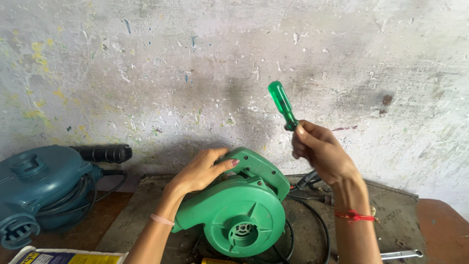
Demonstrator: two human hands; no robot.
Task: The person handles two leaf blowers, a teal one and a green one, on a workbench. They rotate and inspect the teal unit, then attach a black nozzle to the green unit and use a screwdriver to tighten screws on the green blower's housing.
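both hands point(200, 171) busy: l fingers point(229, 164) atop blower point(239, 210)

A small repair workshop: a paint-flecked, scuffed plaster wall point(205, 58), a worn counter point(405, 210) carrying a green plastic electric blower point(239, 210), a dusty blue power blower point(39, 190) and a steel spanner point(400, 254).

Green blower point(239, 215) on its side on mat, intake facing up; green-handled screwdriver point(283, 105) raised, handle up.

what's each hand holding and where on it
The right hand grips a translucent green-handled screwdriver by the lower end of its handle. The left hand rests on the top handle of the green plastic blower, steadying it.
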